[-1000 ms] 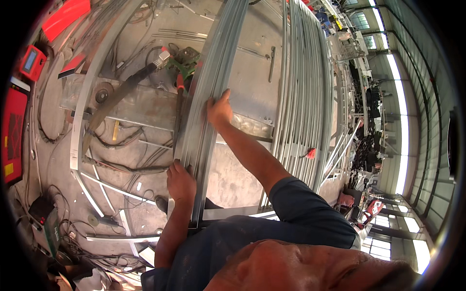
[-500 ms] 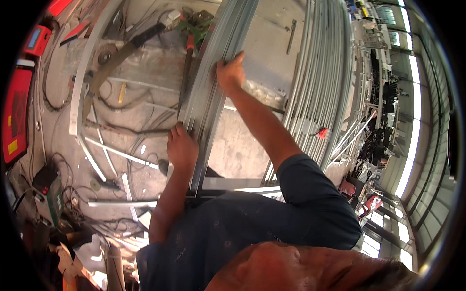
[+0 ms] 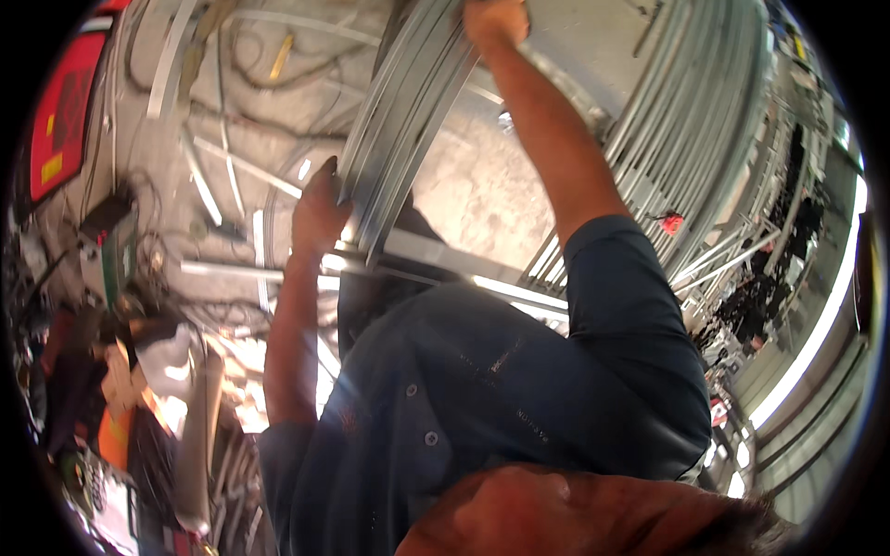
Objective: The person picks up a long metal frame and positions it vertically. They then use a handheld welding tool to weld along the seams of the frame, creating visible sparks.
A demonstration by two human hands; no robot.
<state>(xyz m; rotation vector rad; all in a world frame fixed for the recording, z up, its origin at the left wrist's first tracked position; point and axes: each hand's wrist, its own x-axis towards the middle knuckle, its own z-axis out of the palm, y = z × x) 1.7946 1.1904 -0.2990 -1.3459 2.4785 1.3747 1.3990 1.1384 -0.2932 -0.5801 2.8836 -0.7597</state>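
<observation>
Grey metal profiles (image 3: pixel 403 120) run lengthwise between my hands, from the far edge of the view to just in front of my shirt (image 3: pixel 482 371). They lie side by side as one narrow bundle, probably because matching lengths are easier to handle together.

My left hand (image 3: pixel 318 211) is at the bundle's left edge, close to its near end. One finger points away from me; I cannot tell whether the others are clamped under the metal or merely rest against it. My right hand (image 3: pixel 498 23) reaches far along the right edge, partly cut off by the view, so whether those fingers close on the metal I cannot tell either. Hands set so far apart, on opposite edges, would suit a long load: one governs each stretch and checks any twisting.

A flat crossbar (image 3: pixel 454 257) spans to the right from the near end, perhaps giving the work some support, though the contact is hidden. Farther right, tubes (image 3: pixel 681 120) lie parallel in a broad row, likely ordered that way for easy picking, with a red scrap (image 3: pixel 671 223) among them. On the left, cables (image 3: pixel 269 120) sprawl over the floor near a red machine (image 3: pixel 63 130), seemingly just left where they fell.
</observation>
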